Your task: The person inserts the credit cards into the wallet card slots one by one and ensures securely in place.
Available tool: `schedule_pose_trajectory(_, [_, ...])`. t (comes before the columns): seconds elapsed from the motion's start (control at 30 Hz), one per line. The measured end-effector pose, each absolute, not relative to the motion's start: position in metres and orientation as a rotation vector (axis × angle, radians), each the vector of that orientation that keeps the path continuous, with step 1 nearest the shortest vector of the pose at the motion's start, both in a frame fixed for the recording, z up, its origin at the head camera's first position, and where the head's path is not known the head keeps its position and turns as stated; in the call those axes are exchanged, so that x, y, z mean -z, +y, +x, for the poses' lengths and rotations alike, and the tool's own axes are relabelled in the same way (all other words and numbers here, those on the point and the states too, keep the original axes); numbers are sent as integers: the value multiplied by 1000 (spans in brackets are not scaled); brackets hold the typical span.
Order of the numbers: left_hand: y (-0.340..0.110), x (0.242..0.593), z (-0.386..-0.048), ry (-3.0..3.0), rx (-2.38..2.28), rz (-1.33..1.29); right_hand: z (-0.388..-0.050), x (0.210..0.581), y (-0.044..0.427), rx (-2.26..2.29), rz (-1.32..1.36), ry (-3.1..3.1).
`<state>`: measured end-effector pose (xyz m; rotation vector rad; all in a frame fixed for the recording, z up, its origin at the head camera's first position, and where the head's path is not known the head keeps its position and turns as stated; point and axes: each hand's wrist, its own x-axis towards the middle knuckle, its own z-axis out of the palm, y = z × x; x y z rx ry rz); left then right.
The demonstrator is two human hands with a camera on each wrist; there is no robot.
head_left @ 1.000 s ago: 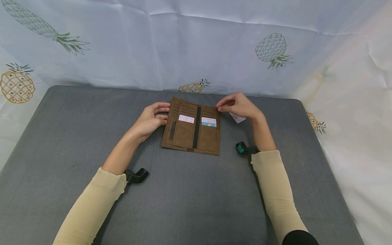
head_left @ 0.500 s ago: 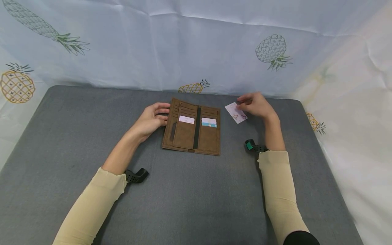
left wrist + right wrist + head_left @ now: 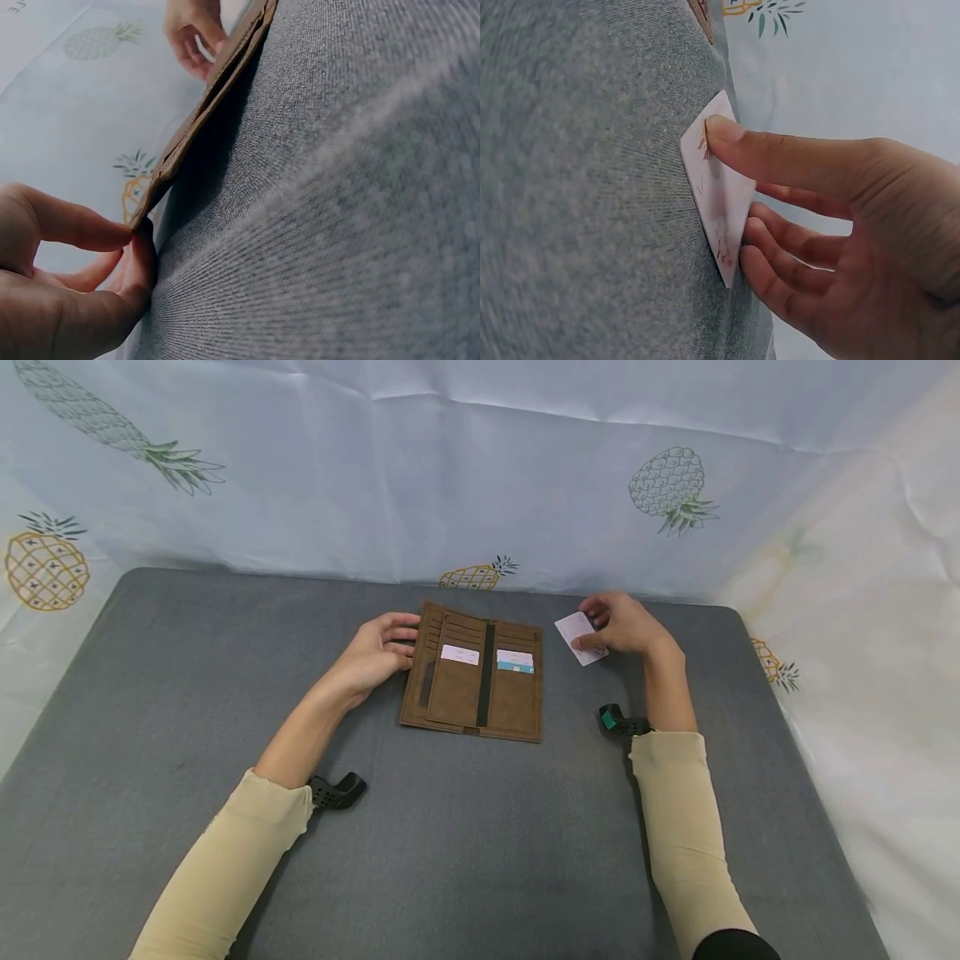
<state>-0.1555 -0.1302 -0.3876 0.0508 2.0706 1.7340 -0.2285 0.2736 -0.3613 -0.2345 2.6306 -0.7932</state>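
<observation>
A brown wallet (image 3: 510, 703) lies spread open on the grey table, with pale cards (image 3: 460, 654) in its left slots and a pale and a blue card (image 3: 515, 667) in its right ones. My left hand (image 3: 369, 653) pinches the wallet's left edge between thumb and fingers, as the left wrist view shows; that edge is raised off the cloth. To the right of the wallet, my right hand (image 3: 628, 625) holds a pinkish-white card (image 3: 712, 187) at the table surface. Its thumb (image 3: 727, 139) lies on the card's face and its fingers are curled at the far edge.
The grey cloth-covered table (image 3: 465, 860) ends at a white curtain (image 3: 525, 485) printed with pineapples, just behind the wallet and right hand. Black wrist-camera mounts (image 3: 337, 790) stick out from both wrists.
My right hand moved right from the wallet's upper right edge to the loose card, and its thumb came down onto the card's face. My left hand stays on the wallet.
</observation>
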Motion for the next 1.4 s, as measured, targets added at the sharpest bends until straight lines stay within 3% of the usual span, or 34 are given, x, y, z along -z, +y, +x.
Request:
schedule_pose_trajectory(0.4, [-131,391,-153,2082,-1718,47,-227,366,268,1202,-230,2524])
schedule_pose_trajectory(0.57, [-130,391,-153,2078,-1724,52,-222,362,236,1377,-174,2559])
schedule_pose_trajectory(0.9, [-130,389,-156,2077,-1730,56,-215,363,168,1571,-316,2472])
schedule_pose_trajectory(1.4, [-129,389,-156,2068,-1734,41,-224,378,132,1594,-349,2319])
